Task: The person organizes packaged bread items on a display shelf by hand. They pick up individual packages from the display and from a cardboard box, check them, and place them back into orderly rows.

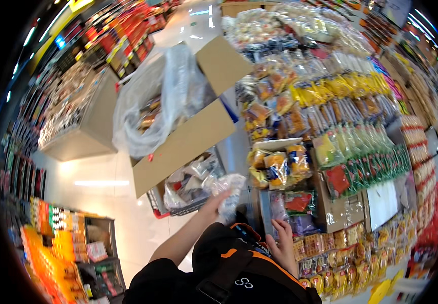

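My left hand (216,203) is closed on a crumpled clear plastic bag (231,192), beside a shopping cart (169,211) that holds more plastic-wrapped items (192,182). Above it stands an open cardboard box (188,140) lined with a translucent plastic bag (139,87); brown packaged goods show inside. My right hand (283,243), fingers apart, rests near the edge of a shallow box with a red-and-green packet (298,202) and purple packets (303,225). Just above are yellow-and-blue bags of bread (278,167).
A display of packaged food fills the right, with yellow packets (336,88), green packets (378,171) and wrapped pastries (340,279). A bin of goods (86,125) stands at left, orange bottles (57,266) at lower left. Tiled floor (101,190) lies between.
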Motion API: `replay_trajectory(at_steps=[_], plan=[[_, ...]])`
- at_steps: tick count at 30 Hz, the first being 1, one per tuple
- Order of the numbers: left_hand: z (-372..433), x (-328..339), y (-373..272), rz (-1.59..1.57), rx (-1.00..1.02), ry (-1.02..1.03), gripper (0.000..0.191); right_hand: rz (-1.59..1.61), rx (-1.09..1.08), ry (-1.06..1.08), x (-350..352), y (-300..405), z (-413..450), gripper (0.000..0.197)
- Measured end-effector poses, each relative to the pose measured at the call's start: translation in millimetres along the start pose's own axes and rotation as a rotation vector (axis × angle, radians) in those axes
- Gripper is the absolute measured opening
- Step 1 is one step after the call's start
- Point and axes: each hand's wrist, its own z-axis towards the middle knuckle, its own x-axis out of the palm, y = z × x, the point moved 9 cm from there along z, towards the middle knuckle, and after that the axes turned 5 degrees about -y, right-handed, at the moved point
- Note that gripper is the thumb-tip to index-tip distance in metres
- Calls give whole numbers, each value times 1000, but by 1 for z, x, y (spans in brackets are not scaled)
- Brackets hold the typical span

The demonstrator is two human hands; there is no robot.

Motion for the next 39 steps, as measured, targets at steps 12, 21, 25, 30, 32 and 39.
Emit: replay_trajectory(at_steps=[12, 21, 25, 30, 32, 39], plan=[[-34, -143, -94, 1541, 760, -736, 90, -22, 19, 109, 14, -16, -8, 39], [-13, -128, -82, 1826, 788, -851, 97, -3, -37, -120, -6, -26, -14, 38], [-17, -110, -81, 2133, 704, -737, 84, 13, -12, -213, -33, -43, -30, 37], [-30, -39, -82, 2145, 1500, -820, 40, -39, 116, -353, -75, -71, -58, 39], [-49, 20, -82, 1956, 1714, -683, 40, -21, 149, -436, -95, -82, -66, 38], [8, 152, -4, 1374, 1360, 295, 63, -256, 202, -785, -235, -95, -54, 38]])
